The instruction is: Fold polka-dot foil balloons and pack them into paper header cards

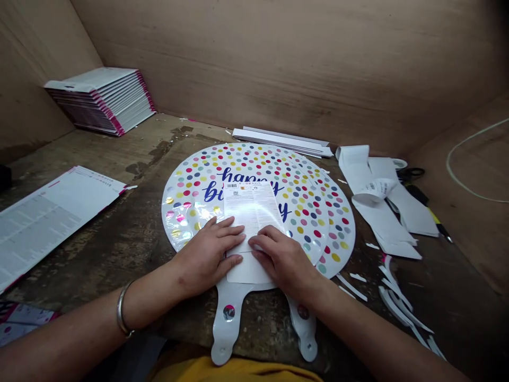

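Observation:
Flat round foil balloons (238, 154), white with coloured dots and blue "happy birthday" lettering, lie overlapping in front of me. Their pale tails (226, 334) point towards me. On top of them rests a white printed leaflet (254, 204) with small text and a barcode, its lower part blank. My left hand (210, 254) lies flat at the leaflet's left edge, fingers stretched out. With curled fingers, my right hand (284, 260) presses together on the leaflet's right side; its fingertips are partly hidden.
A stack of flat white packets with pink edges (107, 101) stands at the back left. Printed card sheets (59, 212) lie at left. Paper strips (282, 140) sit behind the balloons. At right are curled label papers (377, 201), a yellow-and-black tool (439, 223) and paper offcuts (401, 307).

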Demonstrator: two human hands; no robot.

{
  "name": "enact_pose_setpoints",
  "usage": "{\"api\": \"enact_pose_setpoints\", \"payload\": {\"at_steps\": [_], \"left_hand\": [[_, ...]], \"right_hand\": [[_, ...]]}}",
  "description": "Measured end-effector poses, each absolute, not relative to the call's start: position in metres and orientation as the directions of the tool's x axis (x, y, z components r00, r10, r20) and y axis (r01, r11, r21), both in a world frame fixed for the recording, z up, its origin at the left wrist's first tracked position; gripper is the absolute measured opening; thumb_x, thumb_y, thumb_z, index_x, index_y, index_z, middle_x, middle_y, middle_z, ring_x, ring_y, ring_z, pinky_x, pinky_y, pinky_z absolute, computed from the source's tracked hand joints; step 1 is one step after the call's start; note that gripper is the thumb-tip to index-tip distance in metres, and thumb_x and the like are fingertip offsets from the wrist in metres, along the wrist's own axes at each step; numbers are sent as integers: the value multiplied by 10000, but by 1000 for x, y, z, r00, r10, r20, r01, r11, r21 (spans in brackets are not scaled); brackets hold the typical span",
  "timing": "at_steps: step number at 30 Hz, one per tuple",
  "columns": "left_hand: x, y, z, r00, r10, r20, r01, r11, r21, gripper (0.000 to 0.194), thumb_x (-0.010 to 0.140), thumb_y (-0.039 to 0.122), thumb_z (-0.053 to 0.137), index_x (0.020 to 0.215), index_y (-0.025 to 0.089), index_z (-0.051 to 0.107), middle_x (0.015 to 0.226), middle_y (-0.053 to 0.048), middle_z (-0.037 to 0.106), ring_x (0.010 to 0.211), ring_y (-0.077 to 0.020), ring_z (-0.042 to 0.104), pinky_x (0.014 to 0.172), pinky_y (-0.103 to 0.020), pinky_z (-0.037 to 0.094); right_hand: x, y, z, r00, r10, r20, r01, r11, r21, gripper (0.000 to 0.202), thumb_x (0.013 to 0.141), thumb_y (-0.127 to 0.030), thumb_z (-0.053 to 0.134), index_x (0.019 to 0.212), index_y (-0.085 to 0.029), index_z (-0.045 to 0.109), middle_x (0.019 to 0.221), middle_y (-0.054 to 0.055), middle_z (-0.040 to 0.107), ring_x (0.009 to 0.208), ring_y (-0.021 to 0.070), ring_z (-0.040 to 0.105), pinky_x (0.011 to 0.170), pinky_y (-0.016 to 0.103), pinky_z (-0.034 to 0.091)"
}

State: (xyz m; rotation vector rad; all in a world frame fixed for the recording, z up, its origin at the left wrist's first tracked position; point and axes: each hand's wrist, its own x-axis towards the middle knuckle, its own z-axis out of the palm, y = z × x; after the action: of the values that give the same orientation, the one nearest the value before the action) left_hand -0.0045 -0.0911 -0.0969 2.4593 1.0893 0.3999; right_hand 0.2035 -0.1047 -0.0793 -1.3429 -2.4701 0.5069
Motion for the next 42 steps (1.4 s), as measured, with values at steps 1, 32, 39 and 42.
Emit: {"api": "enact_pose_setpoints", "payload": {"at_steps": [1,32,39,42], "left_hand": [[-4,-91,-97,648,756,91,632,-601,489,395,865,334,538,1244,225,540,1336,-29,525,1318,-250,359,1104,-511,201],[-12,-80,-96,683,729,44,589,-585,557,426,831,336,594,1244,254,534,1343,-26,518,1321,-252,356,1093,-537,183],[-11,-78,-96,696,716,59,566,-598,568,420,832,323,591,1243,260,533,1343,-31,518,1318,-251,361,1088,-532,197],[-12,-78,-96,704,707,63,553,-602,576,401,831,301,590,1228,288,541,1344,-18,518,1319,-254,358,1085,-544,199]], "right_hand": [[203,-105,-82,-535,840,88,746,519,-416,182,898,-176,460,1020,-206,592,981,55,567,842,158,562,743,283,470],[208,-104,-80,-651,757,61,642,592,-487,145,866,-128,478,891,-190,607,1027,58,565,835,136,578,715,248,469],[208,-88,-71,-650,758,47,640,580,-503,151,875,-139,475,961,-179,593,974,64,580,869,153,570,757,272,467],[203,-78,-70,-719,695,5,599,623,-503,131,871,-142,491,921,-169,609,949,61,588,862,153,578,756,271,470]]}}
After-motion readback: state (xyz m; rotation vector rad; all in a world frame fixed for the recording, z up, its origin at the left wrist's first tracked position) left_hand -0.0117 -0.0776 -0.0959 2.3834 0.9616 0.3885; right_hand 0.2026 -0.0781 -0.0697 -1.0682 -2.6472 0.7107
